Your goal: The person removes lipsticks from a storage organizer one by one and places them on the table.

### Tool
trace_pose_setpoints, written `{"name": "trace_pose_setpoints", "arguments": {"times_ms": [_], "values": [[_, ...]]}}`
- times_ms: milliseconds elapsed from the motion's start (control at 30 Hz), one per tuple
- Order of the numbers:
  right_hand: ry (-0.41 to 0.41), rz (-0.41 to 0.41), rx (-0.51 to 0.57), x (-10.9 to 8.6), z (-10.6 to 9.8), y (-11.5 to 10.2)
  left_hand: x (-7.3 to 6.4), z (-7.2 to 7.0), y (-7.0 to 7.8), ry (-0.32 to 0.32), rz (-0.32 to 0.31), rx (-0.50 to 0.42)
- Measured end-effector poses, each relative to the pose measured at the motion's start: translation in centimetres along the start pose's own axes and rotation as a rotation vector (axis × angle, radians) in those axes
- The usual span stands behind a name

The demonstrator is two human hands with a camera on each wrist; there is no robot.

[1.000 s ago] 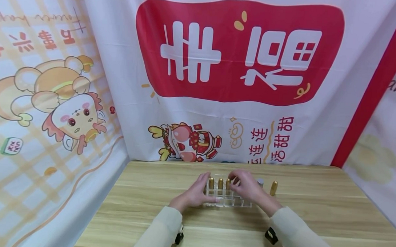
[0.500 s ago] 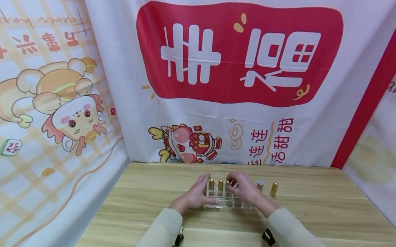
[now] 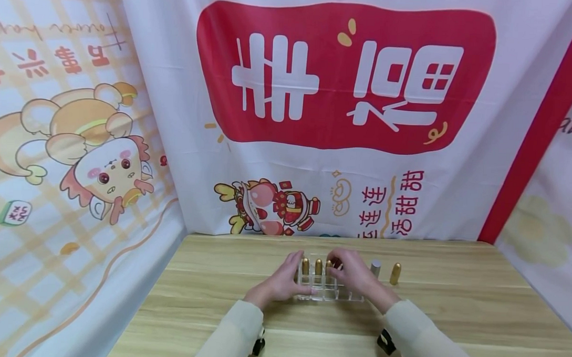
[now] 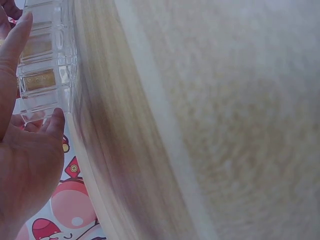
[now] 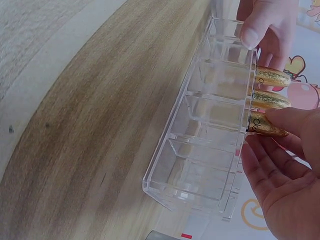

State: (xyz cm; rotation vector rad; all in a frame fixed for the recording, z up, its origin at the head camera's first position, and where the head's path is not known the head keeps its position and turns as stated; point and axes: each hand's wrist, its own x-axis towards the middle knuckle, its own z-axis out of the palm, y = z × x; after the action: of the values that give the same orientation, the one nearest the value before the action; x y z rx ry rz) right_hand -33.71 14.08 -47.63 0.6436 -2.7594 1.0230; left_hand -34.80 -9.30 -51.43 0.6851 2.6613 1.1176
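Observation:
A clear acrylic organizer (image 3: pixel 330 294) with rows of compartments rests on the wooden table. My left hand (image 3: pixel 282 280) grips its left end, thumb in front and fingers behind, as the left wrist view also shows. Two gold bullet-shaped lipstick tubes (image 3: pixel 318 267) stand in its back row. Beside them, a third gold lipstick tube (image 5: pixel 257 124) with dark lettering is pinched between the thumb and fingers of my right hand (image 3: pixel 354 270). Its lower end lies within the back row; whether it touches the bottom cannot be seen. The front compartments (image 5: pixel 200 155) hold nothing visible.
Right of the organizer, a silver cylinder (image 3: pixel 375 268) and another gold bullet-shaped tube (image 3: pixel 395 274) stand upright on the table (image 3: pixel 452 294). A printed cloth (image 3: pixel 342 201) hangs behind the table's back edge, with more cloth at the left side (image 3: pixel 160 268).
My right hand has shifted slightly left and down with the third lipstick tube, which now shows less above the fingers. The left hand keeps its grip on the organizer.

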Motion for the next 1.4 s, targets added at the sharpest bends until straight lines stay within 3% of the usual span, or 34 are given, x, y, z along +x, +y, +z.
{"name": "trace_pose_setpoints", "arguments": {"times_ms": [733, 1400], "values": [[0.012, 0.054, -0.009, -0.3, -0.1, -0.1, -0.3, -0.3, 0.5, 0.004, -0.004, -0.021], [0.027, 0.004, -0.015, -0.6, -1.2, -0.3, -0.3, -0.3, 0.6, -0.010, -0.007, -0.013]]}}
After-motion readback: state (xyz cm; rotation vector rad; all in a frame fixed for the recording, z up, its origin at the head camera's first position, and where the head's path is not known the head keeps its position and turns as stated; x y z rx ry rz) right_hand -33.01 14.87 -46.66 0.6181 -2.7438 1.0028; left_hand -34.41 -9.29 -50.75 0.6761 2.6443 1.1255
